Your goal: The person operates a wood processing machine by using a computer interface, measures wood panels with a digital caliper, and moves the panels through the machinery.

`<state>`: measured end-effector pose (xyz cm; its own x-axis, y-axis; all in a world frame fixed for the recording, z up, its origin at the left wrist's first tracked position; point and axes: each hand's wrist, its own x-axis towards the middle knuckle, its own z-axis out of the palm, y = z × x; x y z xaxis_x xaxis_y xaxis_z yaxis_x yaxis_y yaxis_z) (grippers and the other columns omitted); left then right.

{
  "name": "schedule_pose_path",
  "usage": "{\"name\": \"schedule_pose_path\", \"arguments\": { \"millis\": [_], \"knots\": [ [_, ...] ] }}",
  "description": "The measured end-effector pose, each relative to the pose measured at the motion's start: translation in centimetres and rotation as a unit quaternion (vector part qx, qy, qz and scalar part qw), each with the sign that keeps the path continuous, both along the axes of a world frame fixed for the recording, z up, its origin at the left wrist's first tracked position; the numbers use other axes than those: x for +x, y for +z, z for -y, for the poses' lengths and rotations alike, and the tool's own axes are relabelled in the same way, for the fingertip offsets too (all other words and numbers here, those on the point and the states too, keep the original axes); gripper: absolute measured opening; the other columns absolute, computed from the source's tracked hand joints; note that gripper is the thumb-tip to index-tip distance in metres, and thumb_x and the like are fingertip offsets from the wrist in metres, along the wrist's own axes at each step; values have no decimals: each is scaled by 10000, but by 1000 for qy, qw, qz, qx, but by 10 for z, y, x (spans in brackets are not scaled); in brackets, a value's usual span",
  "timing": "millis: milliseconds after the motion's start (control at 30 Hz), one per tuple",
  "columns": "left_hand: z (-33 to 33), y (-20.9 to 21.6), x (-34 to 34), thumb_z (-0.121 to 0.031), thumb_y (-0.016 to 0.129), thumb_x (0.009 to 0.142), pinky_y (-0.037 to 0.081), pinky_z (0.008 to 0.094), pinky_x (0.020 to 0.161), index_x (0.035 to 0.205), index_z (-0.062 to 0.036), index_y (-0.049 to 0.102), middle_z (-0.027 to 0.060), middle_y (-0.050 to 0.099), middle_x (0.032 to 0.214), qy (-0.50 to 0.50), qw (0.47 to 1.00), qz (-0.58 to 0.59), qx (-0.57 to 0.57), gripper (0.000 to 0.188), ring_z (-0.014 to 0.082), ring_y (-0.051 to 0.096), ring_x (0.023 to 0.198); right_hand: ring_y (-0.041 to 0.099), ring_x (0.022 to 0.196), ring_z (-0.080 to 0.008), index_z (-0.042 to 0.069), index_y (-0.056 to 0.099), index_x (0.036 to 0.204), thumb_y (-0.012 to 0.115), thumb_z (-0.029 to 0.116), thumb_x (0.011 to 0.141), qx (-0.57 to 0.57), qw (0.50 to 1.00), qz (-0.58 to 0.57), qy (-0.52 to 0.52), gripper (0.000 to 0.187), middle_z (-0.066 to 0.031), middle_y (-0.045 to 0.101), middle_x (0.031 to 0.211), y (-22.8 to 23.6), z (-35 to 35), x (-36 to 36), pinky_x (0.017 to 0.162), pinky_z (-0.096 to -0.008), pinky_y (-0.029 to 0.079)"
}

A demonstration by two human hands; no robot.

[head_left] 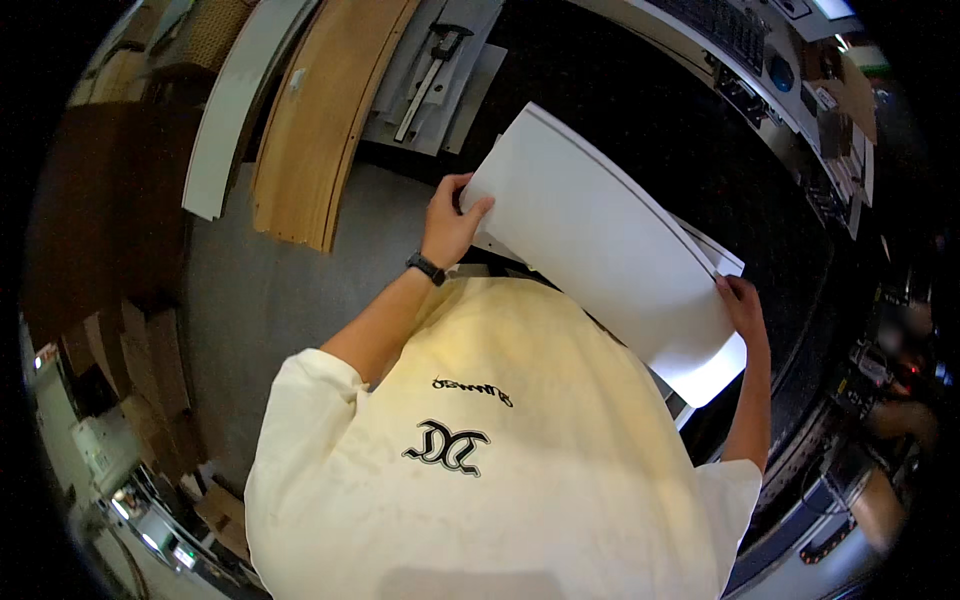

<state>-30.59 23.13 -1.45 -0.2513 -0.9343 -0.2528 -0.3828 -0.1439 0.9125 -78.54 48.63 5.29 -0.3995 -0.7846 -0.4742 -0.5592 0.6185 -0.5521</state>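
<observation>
View: from above the person's head, looking down over a cream T-shirt [480,470] with a dark printed design on the chest.
Board: a large white board [600,240] with a thin dark line along its upper edge, held up in the air in front of the chest, tilted, over a dark counter [640,110]. A second white board [715,370] shows just beneath it at the lower right.
Left hand: the left hand [450,220] holds the board's near-left corner — grip closed on it, fingers curled over the edge. A black watch [427,267] sits on the wrist.
Right hand: the right hand [742,300] holds the board's lower right edge; grip closed on it, fingertips on the face of the board.
Floor: grey floor [260,300] to the left of the person.
On the left: a long brown wooden board [320,120] and a long white plank [235,100] lie side by side, well apart from the hands.
Top centre: a metal clamp [430,65] lies on pale grey sheets beside the counter.
Right rim: cluttered equipment — too blurred to tell apart.
</observation>
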Motion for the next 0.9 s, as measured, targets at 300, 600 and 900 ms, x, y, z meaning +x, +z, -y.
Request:
{"name": "schedule_pose_path", "arguments": {
  "millis": [300,600,900],
  "knots": [
    [-69,-39,20,-239,862,856,534,397,975,1221,-3,668,166,738,1161,124,985,99,-62,475,292,693,1063,566,798,-177,11,687,1018,738,356,999,-77,989,1,130,349,-72,635,838,-71,52,-27,747,-361,491],
    [-75,-55,0,-280,853,858,496,424,1040,1195,-41,686,159,667,1284,143,973,157,-95,445,315,626,1176,627,1067,-282,51,739,1056,761,269,971,-217,922,-232,222,235,-138,704,1076,-70,55,-26,943,-466,486],
    [-78,-59,6,-283,781,924,419,452,1138,1389,-33,580,203,589,1408,72,973,170,-139,565,382,529,1318,392,1440,-487,116,455,1555,808,352,933,-277,895,-348,-23,754,-274,332,1615,-116,-21,-27,1143,-613,410]
  ]
}}
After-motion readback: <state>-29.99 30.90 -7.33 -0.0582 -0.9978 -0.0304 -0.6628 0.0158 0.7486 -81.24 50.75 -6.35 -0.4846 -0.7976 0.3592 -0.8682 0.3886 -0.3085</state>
